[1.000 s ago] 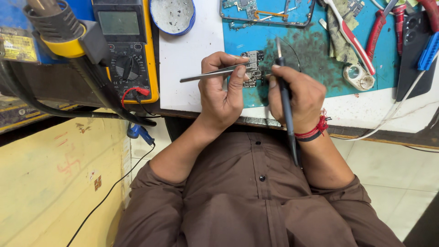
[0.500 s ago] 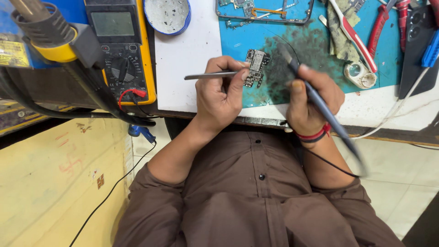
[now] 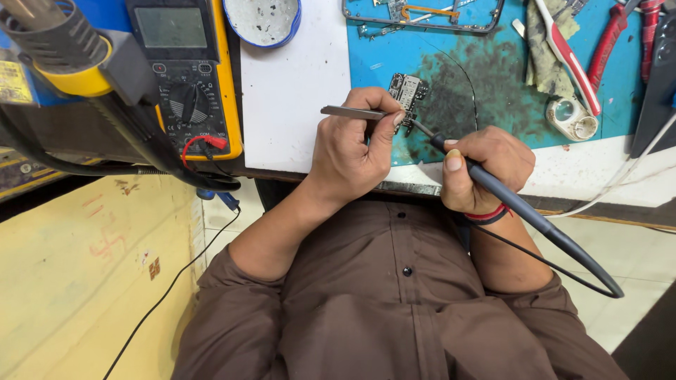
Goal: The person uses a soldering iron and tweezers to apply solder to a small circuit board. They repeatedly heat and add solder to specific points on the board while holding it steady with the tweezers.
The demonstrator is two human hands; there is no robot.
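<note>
My left hand (image 3: pixel 352 151) grips metal tweezers (image 3: pixel 346 112), their tips at a small circuit board (image 3: pixel 406 91) on the stained blue mat (image 3: pixel 486 91). My right hand (image 3: pixel 482 169) holds a dark soldering iron (image 3: pixel 493 186) like a pen; its tip reaches up and left to the board's lower edge. The iron's cable loops off to the lower right. Both forearms come up from my brown shirt below.
A yellow multimeter (image 3: pixel 186 77) with a red lead stands at the left beside a hot-air nozzle (image 3: pixel 60 49). A round dish (image 3: pixel 262 20), a phone frame (image 3: pixel 422 14), red-handled pliers (image 3: pixel 605 42), a cloth and a small white tape roll (image 3: pixel 572 117) lie on the bench.
My right hand swung the soldering iron from upright to slanted, then brought its tip up to the board. The left hand kept the tweezers on the board.
</note>
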